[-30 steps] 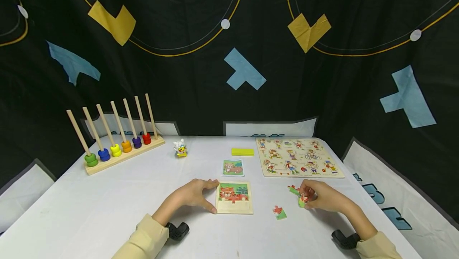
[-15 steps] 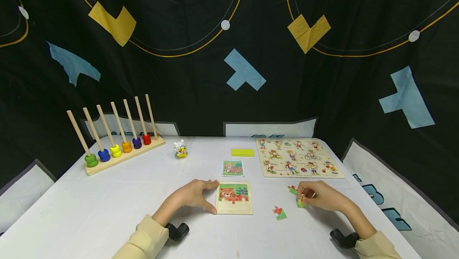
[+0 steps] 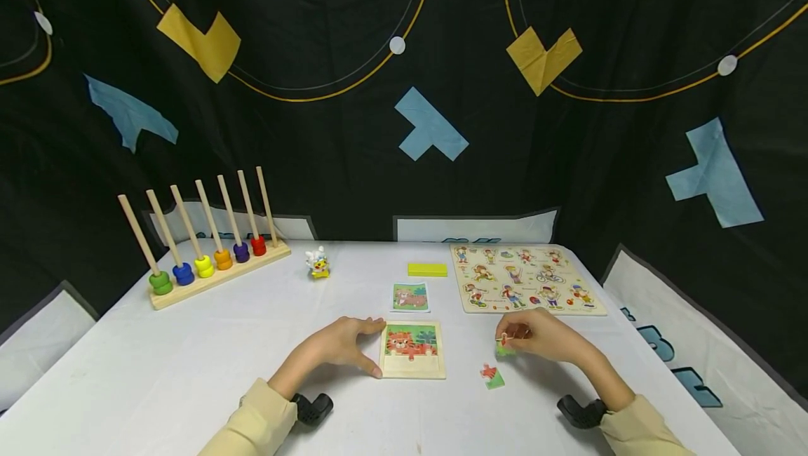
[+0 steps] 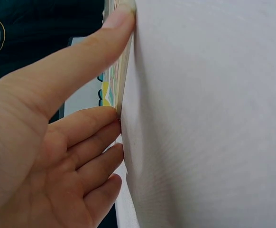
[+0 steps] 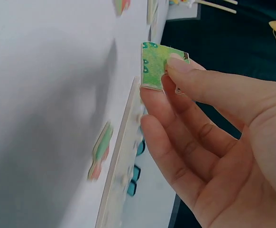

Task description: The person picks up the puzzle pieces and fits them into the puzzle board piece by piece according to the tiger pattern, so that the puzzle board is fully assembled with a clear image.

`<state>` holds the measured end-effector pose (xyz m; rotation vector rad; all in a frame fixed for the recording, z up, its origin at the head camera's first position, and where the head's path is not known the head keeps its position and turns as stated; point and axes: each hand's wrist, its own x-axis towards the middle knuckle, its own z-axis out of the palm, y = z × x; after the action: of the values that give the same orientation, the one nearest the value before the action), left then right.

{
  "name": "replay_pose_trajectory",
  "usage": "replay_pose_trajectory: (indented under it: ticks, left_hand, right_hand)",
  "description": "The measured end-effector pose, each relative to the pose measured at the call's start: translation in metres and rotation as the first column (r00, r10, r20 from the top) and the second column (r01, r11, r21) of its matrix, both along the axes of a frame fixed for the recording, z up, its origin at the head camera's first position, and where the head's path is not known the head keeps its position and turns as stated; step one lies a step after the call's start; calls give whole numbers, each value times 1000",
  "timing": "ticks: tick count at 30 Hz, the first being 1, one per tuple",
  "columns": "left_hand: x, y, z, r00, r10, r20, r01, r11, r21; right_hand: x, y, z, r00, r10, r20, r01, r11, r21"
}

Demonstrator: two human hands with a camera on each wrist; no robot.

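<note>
The step in hand looks to be bringing the held piece [image 5: 152, 64] to the tray [image 3: 412, 374], whose lower strip lacks pieces. The right hand [image 3: 536, 333] has its grip narrowed to a pinch on it, above the bench [image 3: 189, 372]; the left hand [image 3: 341, 341] spreads its grip against the tray's left edge. The next move seems to call for carrying left and matching knobs. The grip covers part of the print; the far piece [image 5: 100, 151], blurred, is hidden in the head view.

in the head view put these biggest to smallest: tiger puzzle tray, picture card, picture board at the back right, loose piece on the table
Largest to smallest, as they look:
1. picture board
2. tiger puzzle tray
3. picture card
4. loose piece
</note>
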<state>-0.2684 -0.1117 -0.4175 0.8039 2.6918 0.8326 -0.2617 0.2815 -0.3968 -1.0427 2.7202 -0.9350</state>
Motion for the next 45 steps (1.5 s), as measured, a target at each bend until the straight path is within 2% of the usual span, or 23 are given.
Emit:
replay_pose_trajectory:
  ticks: [21, 29, 37, 45]
  left_hand:
    - [-2, 1, -2, 1000, -6, 6, 6, 1000, -6]
    - [-2, 0, -3, 1000, -15, -16, 15, 1000, -5]
    - [-1, -2, -2, 999, -22, -26, 22, 1000, 1]
    - [-2, -3, -2, 999, -28, -34, 28, 1000, 2]
  right_hand:
    - [-11, -79, -1, 999, 52, -7, -52, 998, -34]
    - [-11, -105, 0, 992, 124, -7, -124, 990, -65]
    - [-14, -128, -2, 976, 217, -23, -218, 974, -66]
    - [-12, -151, -3, 980, 196, 16, -195, 980, -44]
